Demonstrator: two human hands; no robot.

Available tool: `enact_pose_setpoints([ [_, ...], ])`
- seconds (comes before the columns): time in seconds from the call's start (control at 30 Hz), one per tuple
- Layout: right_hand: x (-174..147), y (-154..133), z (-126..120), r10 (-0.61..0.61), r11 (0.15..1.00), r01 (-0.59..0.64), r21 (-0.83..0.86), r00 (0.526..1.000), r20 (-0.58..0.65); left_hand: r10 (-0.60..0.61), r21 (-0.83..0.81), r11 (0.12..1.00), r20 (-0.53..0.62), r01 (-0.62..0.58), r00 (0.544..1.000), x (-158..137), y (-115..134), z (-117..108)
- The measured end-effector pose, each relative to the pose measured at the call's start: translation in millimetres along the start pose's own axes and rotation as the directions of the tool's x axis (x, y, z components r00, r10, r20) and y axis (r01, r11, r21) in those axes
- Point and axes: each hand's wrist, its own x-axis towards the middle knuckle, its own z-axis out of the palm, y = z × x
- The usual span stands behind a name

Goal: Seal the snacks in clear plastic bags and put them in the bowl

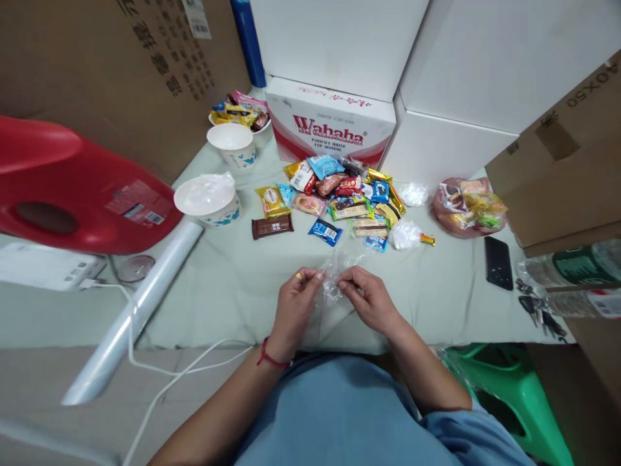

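Between my two hands is a crumpled clear plastic bag [332, 285], held low over the front of the cloth. My left hand [297, 301] pinches its left side between thumb and forefinger. The right side is pinched the same way by my right hand [371, 299]. Just beyond lies a heap of wrapped snacks [334, 186], with a small blue packet [325, 232] and a dark brown bar [272, 226] at its near edge. A balled-up clear plastic bag [405, 235] rests right of the heap, and another crumpled one [414, 194] lies behind it.
Paper bowls [213, 210] stand at the left, one topped with plastic. A red jug [72, 188] and a plastic film roll [140, 310] are further left. A Wahaha carton [334, 126] backs the table. To the right are a filled snack bag [468, 207], a phone [498, 263] and keys [538, 310].
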Motion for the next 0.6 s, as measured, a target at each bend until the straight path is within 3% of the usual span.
enact_pose_setpoints([
  [0.17,-24,5,-15,0.153,0.986,-0.143,0.090,0.981,-0.119,-0.024,-0.178,0.984,-0.122,0.002,0.992,-4,2,-3],
  [0.33,-54,34,-33,0.394,0.902,-0.342,0.261,0.901,-0.181,-0.097,-0.254,0.965,-0.093,0.071,0.991,-7,-1,-19],
  [0.47,-75,55,-67,0.496,0.866,-0.489,0.100,0.866,-0.064,-0.175,-0.025,0.984,-0.038,0.174,0.984,-9,-10,-42],
  [0.53,-79,56,-89,0.467,0.882,-0.466,-0.074,0.884,-0.006,-0.187,0.195,0.965,0.031,0.178,0.982,-10,-10,-56],
  [0.6,-74,52,-106,0.393,0.901,-0.387,-0.197,0.919,-0.009,-0.140,0.369,0.924,0.092,0.097,0.986,-10,-6,-70],
])
